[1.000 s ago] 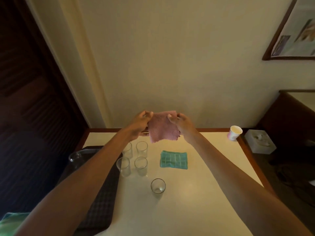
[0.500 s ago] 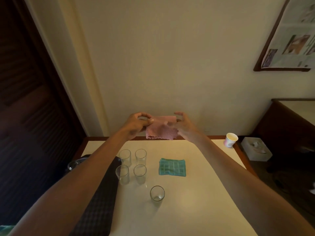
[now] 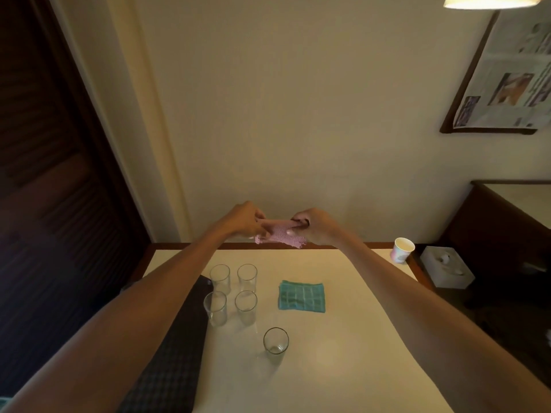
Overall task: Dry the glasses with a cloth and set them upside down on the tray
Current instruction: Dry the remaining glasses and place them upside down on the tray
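The left hand (image 3: pixel 244 220) and the right hand (image 3: pixel 317 226) hold a small pink knitted cloth (image 3: pixel 281 235) bunched between them above the far edge of the cream bench (image 3: pixel 343 353), each grip pinching it. Five clear drinking glasses (image 3: pixel 246 305) stand upright on the bench near the dark checked tray (image 3: pixel 176 353).

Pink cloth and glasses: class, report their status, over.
Left hand and right hand pinch pink woven cloth, held above cream table. Five clear glasses upright, untouched. Folded teal cloth lies beside them, not blocking.
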Tool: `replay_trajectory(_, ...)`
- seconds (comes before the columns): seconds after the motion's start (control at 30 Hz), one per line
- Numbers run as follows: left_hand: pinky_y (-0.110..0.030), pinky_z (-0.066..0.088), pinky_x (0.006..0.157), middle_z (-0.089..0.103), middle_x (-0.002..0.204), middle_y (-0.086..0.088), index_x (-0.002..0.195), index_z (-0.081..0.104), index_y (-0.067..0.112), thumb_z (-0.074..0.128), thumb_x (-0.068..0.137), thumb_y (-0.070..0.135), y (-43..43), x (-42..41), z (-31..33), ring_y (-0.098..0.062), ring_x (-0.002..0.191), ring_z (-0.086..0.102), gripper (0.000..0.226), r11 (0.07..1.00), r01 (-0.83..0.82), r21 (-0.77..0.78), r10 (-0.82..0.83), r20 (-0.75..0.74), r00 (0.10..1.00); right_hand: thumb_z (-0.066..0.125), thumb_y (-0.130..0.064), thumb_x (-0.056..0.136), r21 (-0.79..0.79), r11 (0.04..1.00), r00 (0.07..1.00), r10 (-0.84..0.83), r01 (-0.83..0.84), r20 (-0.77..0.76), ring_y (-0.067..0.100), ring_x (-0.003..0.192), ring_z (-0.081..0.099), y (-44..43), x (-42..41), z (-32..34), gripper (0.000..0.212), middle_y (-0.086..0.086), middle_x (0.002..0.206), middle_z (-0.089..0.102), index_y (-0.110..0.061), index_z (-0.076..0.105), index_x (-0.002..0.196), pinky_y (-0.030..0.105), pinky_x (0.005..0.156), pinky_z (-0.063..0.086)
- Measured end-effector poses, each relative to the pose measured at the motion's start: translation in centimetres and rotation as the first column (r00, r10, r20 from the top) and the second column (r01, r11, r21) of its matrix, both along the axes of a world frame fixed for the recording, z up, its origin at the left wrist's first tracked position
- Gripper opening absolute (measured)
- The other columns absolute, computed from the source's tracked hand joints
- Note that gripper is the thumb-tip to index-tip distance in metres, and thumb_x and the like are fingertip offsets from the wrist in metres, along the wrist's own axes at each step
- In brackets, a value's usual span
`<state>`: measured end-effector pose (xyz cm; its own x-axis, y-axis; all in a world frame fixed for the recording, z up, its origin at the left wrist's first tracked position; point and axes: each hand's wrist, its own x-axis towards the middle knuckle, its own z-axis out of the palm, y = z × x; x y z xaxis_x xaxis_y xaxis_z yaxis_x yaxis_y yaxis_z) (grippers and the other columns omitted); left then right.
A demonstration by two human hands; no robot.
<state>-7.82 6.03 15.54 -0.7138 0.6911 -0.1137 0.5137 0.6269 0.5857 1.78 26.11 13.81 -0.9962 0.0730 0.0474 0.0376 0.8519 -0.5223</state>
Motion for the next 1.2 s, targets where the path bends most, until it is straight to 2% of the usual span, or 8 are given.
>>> replay_trajectory(0.1,-0.023,0.042,0.060,0.066,0.080,-0.004,0.110,0.076,0.005,0.079,0.090,0.021,0.0,0.2,0.4,-0.016,0.069,0.056,0.026,0.998,0.000,-0.059,-0.002,-0.032,0.999,0.064,-0.032,0.097,0.052,0.999,1.000,0.003,-0.005,0.026,0.014,0.064,0.049,0.0,0.3,-0.5,0.020,-0.006,0.068,0.052,-0.021,0.055,0.083,0.030,0.061,0.035)
replay_trajectory(0.27,-0.023,0.046,0.065,0.062,0.083,-0.006,0.108,0.070,0.003,0.071,0.097,0.021,-0.6,-0.2,0.5,-0.018,0.075,0.058,0.021,0.999,0.032,-0.038,-0.028,0.090,0.996,0.054,-0.043,0.100,0.090,0.996,0.996,0.011,-0.019,0.085,0.022,0.082,0.052,0.3,0.9,-0.6,0.027,0.007,0.089,0.054,-0.019,0.053,0.088,0.033,0.070,0.038)
replay_trajectory(0.37,-0.027,0.061,0.079,0.066,0.117,-0.015,0.129,0.061,0.002,0.066,0.099,0.010,-1.4,0.0,0.4,-0.028,0.106,0.069,0.031,0.988,0.013,0.153,-0.070,0.369,0.927,0.058,-0.041,0.099,-0.038,0.999,0.994,0.001,0.003,0.107,0.020,0.066,0.051,0.9,1.5,-0.5,0.032,0.003,0.072,0.055,-0.018,0.054,0.077,0.032,0.061,0.035)
replay_trajectory(0.53,-0.029,0.061,0.082,0.070,0.117,-0.019,0.122,0.064,0.003,0.072,0.094,0.008,-1.9,1.0,-0.1,-0.031,0.103,0.073,0.030,0.947,-0.017,0.320,-0.120,0.406,0.906,0.073,-0.027,0.091,-0.553,0.832,0.971,0.104,0.034,0.217,0.013,0.079,0.070,0.5,3.4,0.1,0.018,0.002,0.092,0.071,-0.016,0.067,0.104,0.025,0.067,0.056)
replay_trajectory(0.8,-0.026,0.061,0.079,0.079,0.098,-0.006,0.113,0.077,0.006,0.077,0.089,0.022,-1.6,3.2,-1.7,-0.015,0.088,0.074,0.028,0.910,-0.031,0.415,-0.160,0.419,0.894,0.064,-0.039,0.095,-0.602,0.797,0.925,0.186,0.055,0.331,0.016,0.066,0.060,-1.3,5.2,-1.3,0.030,0.007,0.079,0.066,-0.009,0.069,0.093,0.021,0.054,0.045)
replay_trajectory(0.93,-0.019,0.054,0.066,0.079,0.091,0.000,0.105,0.078,0.018,0.077,0.091,0.028,-1.7,4.5,-4.0,-0.007,0.075,0.071,0.018,0.906,-0.060,0.419,-0.111,0.372,0.921,0.056,-0.021,0.101,-0.799,0.598,0.900,0.311,0.065,0.306,0.032,0.099,0.068,-1.3,6.1,-3.8,0.024,0.025,0.114,0.068,-0.006,0.061,0.119,0.036,0.081,0.059)
replay_trajectory(1.1,-0.031,0.060,0.077,0.075,0.104,0.004,0.116,0.069,0.026,0.069,0.096,0.044,-2.4,6.3,-8.5,-0.014,0.084,0.075,0.027,0.941,-0.122,0.317,-0.002,0.365,0.931,0.058,-0.037,0.100,-0.505,0.843,0.903,0.056,0.185,0.426,0.019,0.089,0.066,-1.4,7.9,-7.6,0.028,0.005,0.100,0.070,-0.014,0.059,0.114,0.022,0.066,0.051)
replay_trajectory(1.2,-0.032,0.057,0.085,0.071,0.114,0.002,0.132,0.059,0.028,0.076,0.090,0.044,-3.9,6.9,-12.5,-0.017,0.099,0.071,0.048,0.991,-0.049,0.127,-0.008,0.415,0.910,0.053,-0.038,0.103,-0.461,0.864,0.907,0.012,0.204,0.422,0.014,0.068,0.063,-1.4,9.5,-11.0,0.027,0.001,0.087,0.068,-0.013,0.061,0.111,0.020,0.050,0.045)
